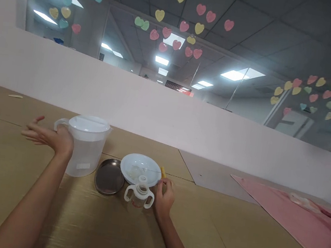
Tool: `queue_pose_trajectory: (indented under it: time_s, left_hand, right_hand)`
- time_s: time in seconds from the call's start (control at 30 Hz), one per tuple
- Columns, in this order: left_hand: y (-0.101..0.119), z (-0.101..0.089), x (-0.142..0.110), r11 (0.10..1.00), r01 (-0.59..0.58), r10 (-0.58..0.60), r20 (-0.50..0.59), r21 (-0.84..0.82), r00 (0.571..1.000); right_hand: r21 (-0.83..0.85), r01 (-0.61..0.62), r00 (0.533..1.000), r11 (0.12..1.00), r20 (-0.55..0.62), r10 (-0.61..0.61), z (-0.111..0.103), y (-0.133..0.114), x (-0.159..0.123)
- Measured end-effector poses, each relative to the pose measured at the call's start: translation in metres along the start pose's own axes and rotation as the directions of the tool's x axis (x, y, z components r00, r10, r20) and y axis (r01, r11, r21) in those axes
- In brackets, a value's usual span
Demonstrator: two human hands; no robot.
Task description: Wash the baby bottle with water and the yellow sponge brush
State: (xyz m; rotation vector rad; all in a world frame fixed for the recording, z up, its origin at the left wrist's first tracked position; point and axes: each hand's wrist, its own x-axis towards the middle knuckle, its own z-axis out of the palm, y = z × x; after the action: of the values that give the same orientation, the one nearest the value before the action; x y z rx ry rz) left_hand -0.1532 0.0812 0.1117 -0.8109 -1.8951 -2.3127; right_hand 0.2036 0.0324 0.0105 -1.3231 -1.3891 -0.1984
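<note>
My left hand is open, fingers stretched out to the left, beside the handle of a translucent plastic pitcher with a white lid. My right hand is closed in a pinch at the right rim of a white bowl. A short yellow stick-like thing shows just beyond its fingertips; whether they hold it is unclear. Small clear pieces lie in the bowl. In front of the bowl stands an uncapped clear baby bottle with two white handles. A whitish ring-shaped part shows behind its mouth.
A round metal tray sits between pitcher and bowl on the brown tabletop. A pink cloth with things on it lies at the right. A white low wall under windows borders the back.
</note>
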Motion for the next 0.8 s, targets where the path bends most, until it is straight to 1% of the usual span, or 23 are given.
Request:
queue_pose_trajectory:
  time_s: [0.03,0.07,0.1,0.13,0.17,0.2,0.23,0.27,0.3,0.33,0.37,0.4,0.43,0.47,0.53,0.6,0.67,0.73,0.8]
  left_hand:
    - [0.011,-0.001,-0.004,0.993,-0.117,0.119,-0.18,0.018,0.977]
    - [0.021,-0.001,-0.008,0.972,-0.235,0.231,-0.188,-0.002,0.955]
    - [0.03,0.001,-0.013,0.945,-0.324,0.314,-0.173,-0.037,0.934]
    - [0.038,0.005,-0.017,0.916,-0.392,0.386,-0.082,-0.086,0.919]
    - [0.044,0.009,-0.022,0.892,-0.432,0.441,0.046,-0.135,0.896]
    - [0.049,0.014,-0.028,0.872,-0.459,0.486,0.189,-0.168,0.853]
    - [0.053,0.019,-0.035,0.853,-0.489,0.522,0.343,-0.184,0.781]
    - [0.056,0.024,-0.043,0.827,-0.53,0.545,0.493,-0.187,0.678]
    - [0.058,0.029,-0.053,0.791,-0.587,0.551,0.619,-0.172,0.56]
    - [0.059,0.033,-0.064,0.753,-0.637,0.533,0.721,-0.166,0.443]
    - [0.059,0.037,-0.076,0.729,-0.659,0.499,0.802,-0.183,0.329]
    - [0.058,0.041,-0.088,0.713,-0.671,0.463,0.855,-0.203,0.233]
    - [0.057,0.044,-0.101,0.702,-0.676,0.427,0.892,-0.223,0.149]
    - [0.054,0.047,-0.113,0.699,-0.675,0.389,0.918,-0.236,0.082]
    - [0.047,0.051,-0.135,0.672,-0.7,0.306,0.951,-0.244,-0.038]
    - [0.038,0.054,-0.151,0.657,-0.711,0.262,0.96,-0.25,-0.096]
    - [0.03,0.056,-0.161,0.645,-0.721,0.232,0.964,-0.252,-0.129]
    - [0.024,0.058,-0.167,0.631,-0.737,0.205,0.968,-0.241,-0.141]
    - [0.02,0.062,-0.171,0.615,-0.757,0.184,0.974,-0.221,-0.135]
  right_hand:
    - [-0.026,-0.041,0.999,0.999,-0.028,0.04,-0.001,0.001,0.002]
    - [-0.055,-0.087,0.995,0.995,-0.048,0.085,-0.002,0.003,0.004]
    - [-0.089,-0.138,0.989,0.986,-0.057,0.133,-0.004,0.005,0.006]
    - [-0.128,-0.19,0.981,0.973,-0.054,0.185,-0.005,0.008,0.008]
    - [-0.173,-0.24,0.971,0.955,-0.039,0.237,-0.007,0.01,0.01]
    - [-0.223,-0.285,0.957,0.932,-0.011,0.29,-0.008,0.012,0.012]
    - [-0.278,-0.324,0.937,0.904,0.035,0.347,-0.009,0.014,0.013]
    - [-0.333,-0.352,0.911,0.875,0.09,0.401,-0.01,0.016,0.014]
    - [-0.38,-0.369,0.882,0.848,0.144,0.448,-0.011,0.018,0.015]
    - [-0.417,-0.378,0.853,0.827,0.191,0.486,-0.011,0.019,0.015]
    - [-0.441,-0.384,0.827,0.811,0.227,0.514,-0.012,0.02,0.015]
    - [-0.454,-0.389,0.807,0.802,0.251,0.534,-0.013,0.021,0.015]
    - [-0.459,-0.397,0.795,0.794,0.261,0.548,-0.013,0.021,0.015]
    - [-0.463,-0.409,0.785,0.786,0.26,0.562,-0.014,0.022,0.015]
    - [-0.473,-0.44,0.764,0.763,0.249,0.595,-0.015,0.023,0.014]
    - [-0.475,-0.464,0.752,0.748,0.236,0.616,-0.015,0.023,0.014]
    - [-0.469,-0.473,0.747,0.746,0.235,0.622,-0.016,0.023,0.014]
    - [-0.457,-0.473,0.747,0.753,0.245,0.618,-0.016,0.023,0.014]
    - [-0.442,-0.471,0.749,0.763,0.257,0.611,-0.016,0.024,0.015]
